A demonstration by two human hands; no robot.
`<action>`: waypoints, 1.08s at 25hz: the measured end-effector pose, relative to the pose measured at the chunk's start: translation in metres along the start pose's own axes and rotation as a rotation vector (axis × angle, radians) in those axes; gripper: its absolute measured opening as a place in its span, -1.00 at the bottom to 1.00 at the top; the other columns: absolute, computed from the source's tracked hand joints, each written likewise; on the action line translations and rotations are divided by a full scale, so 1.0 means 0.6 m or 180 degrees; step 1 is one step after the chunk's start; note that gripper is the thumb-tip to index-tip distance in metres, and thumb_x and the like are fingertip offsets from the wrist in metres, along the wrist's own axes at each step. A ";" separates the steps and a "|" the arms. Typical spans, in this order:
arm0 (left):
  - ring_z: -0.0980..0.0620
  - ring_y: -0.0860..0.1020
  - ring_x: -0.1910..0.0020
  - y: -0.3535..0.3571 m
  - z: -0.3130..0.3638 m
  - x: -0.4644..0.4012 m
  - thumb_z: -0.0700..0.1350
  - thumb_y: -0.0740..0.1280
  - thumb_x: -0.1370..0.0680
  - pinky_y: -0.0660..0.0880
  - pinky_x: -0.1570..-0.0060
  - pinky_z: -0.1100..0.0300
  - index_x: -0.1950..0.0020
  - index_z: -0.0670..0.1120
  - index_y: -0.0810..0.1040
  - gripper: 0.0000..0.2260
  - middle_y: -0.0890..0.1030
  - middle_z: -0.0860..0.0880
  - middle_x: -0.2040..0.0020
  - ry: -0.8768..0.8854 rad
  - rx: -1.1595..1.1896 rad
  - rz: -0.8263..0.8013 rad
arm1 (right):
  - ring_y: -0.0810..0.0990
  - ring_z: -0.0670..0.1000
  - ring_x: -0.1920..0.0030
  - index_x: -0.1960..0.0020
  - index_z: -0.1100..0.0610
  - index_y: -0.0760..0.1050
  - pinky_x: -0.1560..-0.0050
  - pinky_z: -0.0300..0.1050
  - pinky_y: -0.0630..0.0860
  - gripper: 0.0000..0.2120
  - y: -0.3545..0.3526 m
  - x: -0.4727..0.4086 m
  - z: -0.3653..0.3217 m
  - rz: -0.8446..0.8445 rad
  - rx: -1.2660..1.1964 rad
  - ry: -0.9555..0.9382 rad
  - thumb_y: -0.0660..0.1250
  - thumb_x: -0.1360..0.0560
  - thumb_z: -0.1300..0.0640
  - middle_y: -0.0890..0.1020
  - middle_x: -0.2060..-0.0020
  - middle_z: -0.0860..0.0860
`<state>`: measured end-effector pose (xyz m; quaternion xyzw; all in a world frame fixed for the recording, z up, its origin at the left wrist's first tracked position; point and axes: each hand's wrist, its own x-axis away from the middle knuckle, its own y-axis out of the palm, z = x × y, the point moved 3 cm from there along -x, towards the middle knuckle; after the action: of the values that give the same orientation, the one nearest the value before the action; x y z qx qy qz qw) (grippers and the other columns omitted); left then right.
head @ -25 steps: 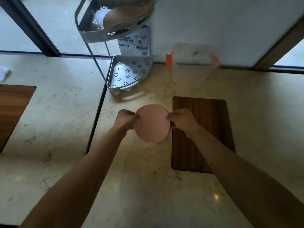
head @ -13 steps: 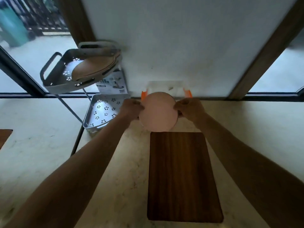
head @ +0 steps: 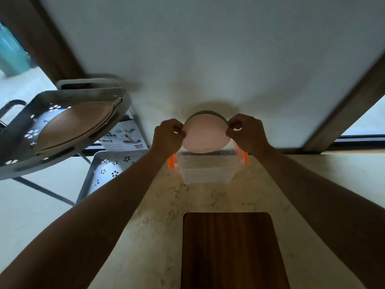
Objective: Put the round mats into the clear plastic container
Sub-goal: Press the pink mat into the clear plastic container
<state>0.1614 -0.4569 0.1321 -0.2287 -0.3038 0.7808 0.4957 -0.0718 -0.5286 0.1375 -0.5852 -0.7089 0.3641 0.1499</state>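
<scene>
Fingertips (head: 180, 128) of the left hand (head: 167, 135) pinched shut on the left rim of the pink round mat (head: 205, 134); fingertips of the right hand (head: 246, 132) clamped the same way on the right rim. Held upright, face toward the camera, with a dark green edge (head: 205, 112) showing behind the top, likely a second mat in the same grip. Lower edge now just above the open mouth of the clear plastic container (head: 206, 171) with its orange side latches (head: 170, 161), where a second ago the mats were well short of it, over the bare stone counter (head: 158, 215) near the wooden board (head: 228, 247). Carried forward to the back wall, then, and lined up over the tub. Probably only the lowering and release left for this pair. Mat looks about as wide as the opening, so some tilting may be needed. More brown mats (head: 77, 126) lying in the upper tray of the grey rack (head: 20, 142) at left, so the task is far from finished.
</scene>
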 end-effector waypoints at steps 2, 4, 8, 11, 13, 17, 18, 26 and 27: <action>0.04 0.57 0.16 0.033 -0.022 -0.014 -0.18 0.42 -0.47 0.34 0.09 0.29 0.03 -0.09 0.68 -0.89 0.70 -0.06 0.04 0.0204 -0.0190 0.0006 | 0.55 -0.02 0.16 0.10 0.06 0.63 0.02 -0.27 0.47 -0.87 0.027 -0.010 0.035 -0.0059 0.0266 -0.0096 0.46 -0.34 0.17 0.70 0.18 -0.03; -0.04 0.57 0.08 0.058 -0.045 -0.026 -0.17 0.42 -0.49 0.37 0.02 0.20 -0.02 -0.11 0.68 -0.87 0.67 -0.12 0.01 0.0325 -0.0367 -0.0043 | 0.52 0.09 0.07 0.08 0.04 0.63 0.00 0.03 0.48 -0.86 0.051 -0.015 0.065 -0.0089 0.0587 -0.0080 0.46 -0.36 0.11 0.66 0.16 -0.01; -0.16 0.55 -0.01 0.088 -0.074 -0.039 -0.11 0.42 -0.51 0.48 -0.06 -0.06 -0.07 -0.06 0.68 -0.84 0.58 -0.16 0.00 0.0328 -0.0734 -0.0073 | 0.45 0.16 0.05 0.03 0.05 0.64 0.07 -0.05 0.33 -0.82 0.087 -0.017 0.100 -0.0018 0.0907 -0.0128 0.47 -0.38 0.06 0.47 0.15 0.05; -0.17 0.49 -0.07 0.103 -0.083 -0.041 -0.06 0.41 -0.52 0.46 -0.12 -0.09 -0.08 0.00 0.67 -0.84 0.48 -0.15 -0.04 0.0197 -0.0814 0.0056 | 0.46 0.19 0.01 0.00 0.06 0.64 0.05 -0.05 0.26 -0.79 0.098 -0.018 0.113 0.0034 0.0965 -0.0028 0.47 -0.38 0.06 0.50 0.09 0.12; -0.18 0.49 -0.09 0.109 -0.086 -0.044 -0.04 0.42 -0.51 0.44 -0.13 -0.08 -0.08 0.02 0.67 -0.84 0.44 -0.12 -0.03 0.0097 -0.0797 0.0101 | 0.47 0.19 -0.03 -0.01 0.05 0.63 0.03 -0.03 0.25 -0.80 0.101 -0.020 0.114 0.0063 0.1008 0.0032 0.46 -0.40 0.05 0.53 0.04 0.14; -0.17 0.52 -0.06 0.113 -0.086 -0.044 -0.04 0.44 -0.49 0.46 -0.12 -0.10 -0.03 0.01 0.67 -0.86 0.46 -0.11 0.00 0.0091 -0.0756 0.0211 | 0.50 0.19 -0.08 -0.05 0.03 0.62 -0.04 -0.01 0.30 -0.81 0.107 -0.027 0.112 0.0077 0.1133 0.0127 0.41 -0.46 0.01 0.55 -0.03 0.14; -0.17 0.53 -0.05 0.112 -0.086 -0.044 -0.05 0.45 -0.49 0.47 -0.12 -0.12 -0.02 0.00 0.66 -0.87 0.49 -0.12 -0.02 0.0089 -0.0729 0.0254 | 0.50 0.18 -0.09 -0.05 0.03 0.62 -0.05 -0.01 0.31 -0.81 0.108 -0.028 0.111 0.0100 0.1191 0.0146 0.40 -0.46 0.00 0.56 -0.05 0.14; -0.14 0.55 -0.04 0.097 -0.077 -0.040 -0.06 0.43 -0.49 0.46 -0.14 -0.12 -0.02 -0.08 0.59 -0.84 0.53 -0.14 -0.03 0.0124 -0.0487 0.0282 | 0.54 0.12 -0.05 -0.09 0.05 0.62 -0.06 0.00 0.34 -0.76 0.098 -0.025 0.090 0.0243 0.1514 0.0101 0.35 -0.51 -0.06 0.62 0.01 0.08; -0.13 0.54 -0.04 0.093 -0.076 -0.036 -0.06 0.43 -0.50 0.46 -0.15 -0.11 -0.04 -0.08 0.59 -0.83 0.53 -0.14 -0.04 0.0129 -0.0456 0.0298 | 0.54 0.11 -0.05 -0.10 0.06 0.61 -0.06 -0.01 0.34 -0.76 0.095 -0.021 0.085 0.0238 0.1458 0.0106 0.34 -0.52 -0.05 0.62 0.01 0.08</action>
<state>0.1647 -0.4837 0.0618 -0.2933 -0.3377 0.7746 0.4471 -0.0596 -0.5551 0.0657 -0.5677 -0.5830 0.5111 0.2769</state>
